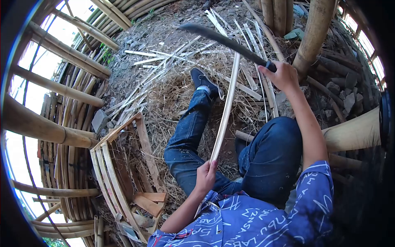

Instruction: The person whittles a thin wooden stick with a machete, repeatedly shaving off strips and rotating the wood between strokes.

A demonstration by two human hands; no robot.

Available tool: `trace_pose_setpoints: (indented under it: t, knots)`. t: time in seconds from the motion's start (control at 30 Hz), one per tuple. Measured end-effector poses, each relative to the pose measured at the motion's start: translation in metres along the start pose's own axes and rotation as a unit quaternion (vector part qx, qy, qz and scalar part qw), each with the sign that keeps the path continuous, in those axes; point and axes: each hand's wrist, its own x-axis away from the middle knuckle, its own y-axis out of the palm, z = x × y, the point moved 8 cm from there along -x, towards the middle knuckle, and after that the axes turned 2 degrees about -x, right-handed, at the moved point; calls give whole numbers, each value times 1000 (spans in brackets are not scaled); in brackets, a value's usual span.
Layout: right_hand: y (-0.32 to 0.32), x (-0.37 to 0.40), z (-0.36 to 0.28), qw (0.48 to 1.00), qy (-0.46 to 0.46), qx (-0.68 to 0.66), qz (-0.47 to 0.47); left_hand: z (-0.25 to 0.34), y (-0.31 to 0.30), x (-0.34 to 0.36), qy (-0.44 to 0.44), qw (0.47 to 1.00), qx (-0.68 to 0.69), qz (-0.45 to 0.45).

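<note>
Pale strip lengthwise forward, machete forward-left, tight in left and right hands respectively.

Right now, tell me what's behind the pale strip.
Straw-like shavings show on both sides of the pale strip; whatever it and the left hand cover cannot be seen.

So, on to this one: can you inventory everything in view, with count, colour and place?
Long knife: one, dark, upper centre
Long strip: one, pale, centre, leading up to the knife
Loose strips: many, pale, mostly upper centre
Shavings: uncountable, straw-coloured, centre
Wooden frame: one, tan and brown, lower left
Bamboo poles: many, tan, both sides
Stones: several, grey, right and left
Scrap: one, green, upper right
Shirt: one, blue with white lettering, bottom
Jeans: one pair, blue, centre
Shoe: one clearly visible, dark, centre
Left hand: one, bare, holding the strip
Right hand: one, bare, gripping the knife
</note>
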Motion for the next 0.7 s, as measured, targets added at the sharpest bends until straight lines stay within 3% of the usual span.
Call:
trace_pose_setpoints:
  t: [0.07, 0.13, 0.2, 0.27, 0.33, 0.43, 0.47, 0.57, 0.6, 0.67, 0.7]
  knots:
    - [-1, -2, 12, 998, 44, -45, -21, -15, -4, 9, -7, 1000, 10, 4]
    - [13, -1, 51, 990, 112, -86, 17, -18, -16, 16, -15, 1000, 16, 14]
    - [28, 2, 66, 990, 102, -91, 40, 5, -25, 6, 16, 999, -12, 41]
    - [33, 8, 73, 966, 126, -213, 71, 7, -29, -5, -21, 999, -9, 26]
    - [33, 7, 69, 966, 141, -212, 35, 9, -30, -16, -31, 999, 1, 23]
    - [17, 15, 19, 938, 40, -344, 10, 17, -22, -29, -86, 987, 128, -35]
    - [11, 18, 8, 938, 41, -345, 12, 18, -21, -34, -85, 988, 126, -36]
    - [0, 22, -46, 946, -99, -303, -51, 21, -16, -50, -65, 988, 132, -48]
    - [-2, 24, -54, 946, -99, -304, -51, 25, -15, -53, -54, 989, 127, -49]
    - [21, 39, -79, 924, -140, -273, -228, 29, -14, -59, -43, 991, 118, -50]
    - [22, 42, -85, 924, -139, -274, -226, 30, -13, -63, -36, 990, 127, -48]
